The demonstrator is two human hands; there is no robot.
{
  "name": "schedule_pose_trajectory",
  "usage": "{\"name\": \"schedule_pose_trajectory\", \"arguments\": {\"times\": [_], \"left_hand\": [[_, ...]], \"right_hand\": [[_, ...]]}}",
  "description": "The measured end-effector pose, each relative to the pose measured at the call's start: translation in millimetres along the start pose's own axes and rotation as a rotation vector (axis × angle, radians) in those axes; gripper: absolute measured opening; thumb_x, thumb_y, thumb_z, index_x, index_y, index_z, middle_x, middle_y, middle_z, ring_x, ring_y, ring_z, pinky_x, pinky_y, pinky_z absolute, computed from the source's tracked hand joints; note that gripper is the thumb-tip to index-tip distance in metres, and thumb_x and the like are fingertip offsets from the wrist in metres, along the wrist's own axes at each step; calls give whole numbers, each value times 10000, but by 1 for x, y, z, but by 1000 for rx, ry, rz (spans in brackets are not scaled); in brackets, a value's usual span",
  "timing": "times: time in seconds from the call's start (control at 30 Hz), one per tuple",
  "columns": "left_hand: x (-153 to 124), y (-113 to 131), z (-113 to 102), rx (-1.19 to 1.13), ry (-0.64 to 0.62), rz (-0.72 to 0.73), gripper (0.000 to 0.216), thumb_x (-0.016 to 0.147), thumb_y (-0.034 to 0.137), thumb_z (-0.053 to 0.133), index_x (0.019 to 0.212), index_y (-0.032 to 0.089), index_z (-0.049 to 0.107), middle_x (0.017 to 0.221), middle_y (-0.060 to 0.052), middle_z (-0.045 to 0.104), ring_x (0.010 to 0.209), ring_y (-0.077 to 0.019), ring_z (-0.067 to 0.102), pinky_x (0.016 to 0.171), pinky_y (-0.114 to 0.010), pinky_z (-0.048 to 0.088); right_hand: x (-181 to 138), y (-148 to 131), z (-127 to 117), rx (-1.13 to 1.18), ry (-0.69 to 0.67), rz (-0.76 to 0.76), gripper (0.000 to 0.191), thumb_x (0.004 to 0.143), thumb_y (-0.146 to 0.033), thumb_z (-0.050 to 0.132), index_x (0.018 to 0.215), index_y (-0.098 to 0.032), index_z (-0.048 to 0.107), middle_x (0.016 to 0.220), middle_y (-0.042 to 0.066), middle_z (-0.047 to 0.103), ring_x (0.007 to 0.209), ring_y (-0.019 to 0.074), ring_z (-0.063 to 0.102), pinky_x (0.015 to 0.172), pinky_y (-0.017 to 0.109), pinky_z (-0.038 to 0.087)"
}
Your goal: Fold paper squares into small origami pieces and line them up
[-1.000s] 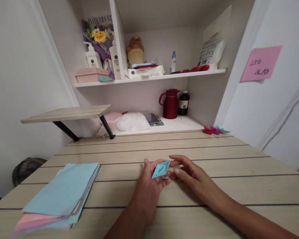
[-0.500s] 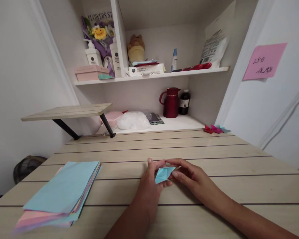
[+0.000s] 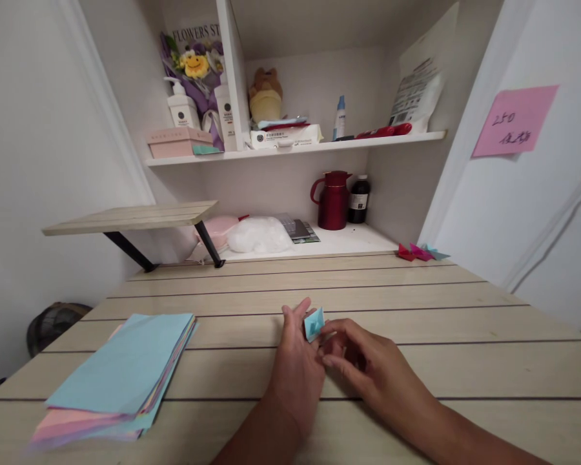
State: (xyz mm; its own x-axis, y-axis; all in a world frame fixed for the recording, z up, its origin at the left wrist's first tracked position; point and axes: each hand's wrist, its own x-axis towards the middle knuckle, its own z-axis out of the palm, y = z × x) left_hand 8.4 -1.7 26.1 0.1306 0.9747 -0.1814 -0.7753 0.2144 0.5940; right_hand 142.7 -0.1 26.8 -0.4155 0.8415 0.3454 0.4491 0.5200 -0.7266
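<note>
I observe the folded blue paper (image 3: pixel 314 325) right of the paper stack (image 3: pixel 121 368), long axis seemingly forward, against the left hand (image 3: pixel 297 365), fingers spread, and touched opposite by the right hand (image 3: pixel 375 365), thumb and forefinger parted.

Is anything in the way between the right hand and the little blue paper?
No, nothing that shows. The right hand has a fingertip right at the edge of the blue paper, which the left hand seems to support.
</note>
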Motion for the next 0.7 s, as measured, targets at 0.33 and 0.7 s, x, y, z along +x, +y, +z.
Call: {"name": "schedule_pose_trajectory", "arguments": {"times": [0.33,0.7], "left_hand": [[-2,-11,4,69,-12,14,575,912,595,353,1332,233,507,1359,-90,511,1225,-219,505,1014,-291,416],[4,6,-9,14,24,-132,673,815,599,558,1348,218,401,1232,-157,554,1018,-281,631,836,-408,514]], "right_hand": [[2,5,5,-234,-2,-25,82,889,-306,525,882,-256,590,782,2,695,659,187,624,620,283,438],[8,14,-27,-36,-221,-334,262,954,-268,409,855,-238,649,828,54,647,758,175,602,688,274,460]]}}
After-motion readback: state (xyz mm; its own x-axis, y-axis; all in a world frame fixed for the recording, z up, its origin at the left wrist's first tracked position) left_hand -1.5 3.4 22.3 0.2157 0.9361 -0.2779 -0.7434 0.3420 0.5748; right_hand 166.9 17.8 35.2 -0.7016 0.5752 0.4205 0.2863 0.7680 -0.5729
